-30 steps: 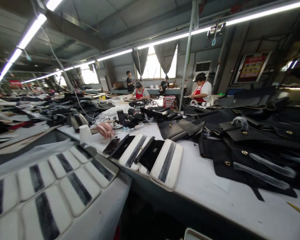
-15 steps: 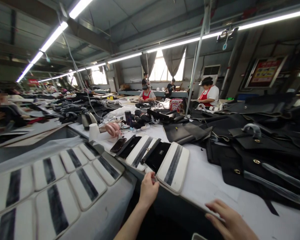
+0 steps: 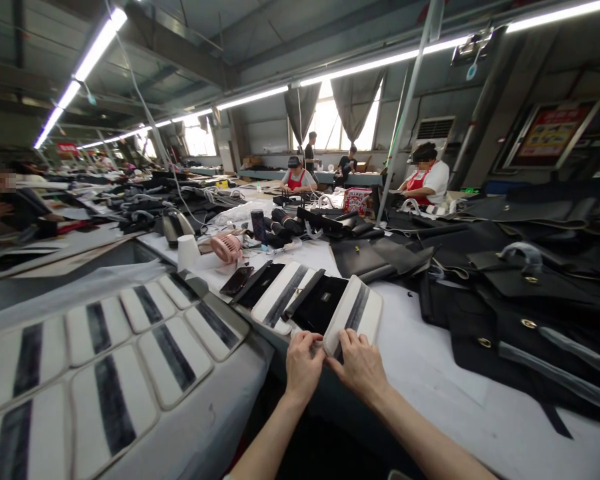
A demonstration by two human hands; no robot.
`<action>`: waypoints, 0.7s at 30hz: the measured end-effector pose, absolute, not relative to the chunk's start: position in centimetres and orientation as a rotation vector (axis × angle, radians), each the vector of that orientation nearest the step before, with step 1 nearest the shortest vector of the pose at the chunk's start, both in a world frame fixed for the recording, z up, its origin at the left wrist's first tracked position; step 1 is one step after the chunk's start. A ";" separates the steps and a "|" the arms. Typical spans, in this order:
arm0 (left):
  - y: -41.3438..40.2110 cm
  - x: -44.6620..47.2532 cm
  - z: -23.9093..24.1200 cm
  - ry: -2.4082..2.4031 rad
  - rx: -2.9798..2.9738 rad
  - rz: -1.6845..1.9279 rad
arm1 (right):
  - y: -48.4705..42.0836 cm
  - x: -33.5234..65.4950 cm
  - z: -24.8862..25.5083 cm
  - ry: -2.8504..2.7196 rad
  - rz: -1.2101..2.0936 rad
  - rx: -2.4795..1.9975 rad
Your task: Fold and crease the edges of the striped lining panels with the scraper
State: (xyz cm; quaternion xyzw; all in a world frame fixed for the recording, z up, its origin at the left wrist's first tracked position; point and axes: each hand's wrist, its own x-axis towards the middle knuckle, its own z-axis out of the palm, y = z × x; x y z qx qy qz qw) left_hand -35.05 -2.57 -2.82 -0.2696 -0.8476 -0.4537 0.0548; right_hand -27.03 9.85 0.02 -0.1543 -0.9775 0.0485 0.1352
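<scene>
At the table's near edge, my right hand grips the lower corner of a white panel with a dark stripe, fingers on top and thumb beneath. The panel is tilted, its left side raised. Close beside it, my left hand has its fingers pinched together by that corner; what they hold, if anything, is hidden. Beyond my hands lies a black bag piece with a small metal plate. A second striped white panel and another black piece lie to the left.
Rows of striped panels cover a surface on the left. Black bag parts are heaped at the right. A phone, pink fan, white cup and kettle stand farther back. Several people work beyond.
My right hand has moved left from the table's front edge and taken hold of the striped panel's corner. That panel's left side has lifted. My left hand has stayed near the corner.
</scene>
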 end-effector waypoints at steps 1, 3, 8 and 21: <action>-2.5 -35.1 -2.8 -2.565 -0.839 -1.375 | 9.8 -27.1 0.1 -2.833 0.144 -0.431; -2.3 -35.1 -2.8 -2.555 -0.878 -1.358 | 9.8 -27.0 0.1 -2.837 0.155 -0.384; -2.5 -35.3 -3.3 -2.570 -0.920 -1.305 | 9.9 -26.8 0.5 -2.785 0.195 -0.331; -2.3 -35.3 -2.6 -2.660 -0.952 -1.143 | 26.7 -20.6 17.0 -1.956 0.338 -0.908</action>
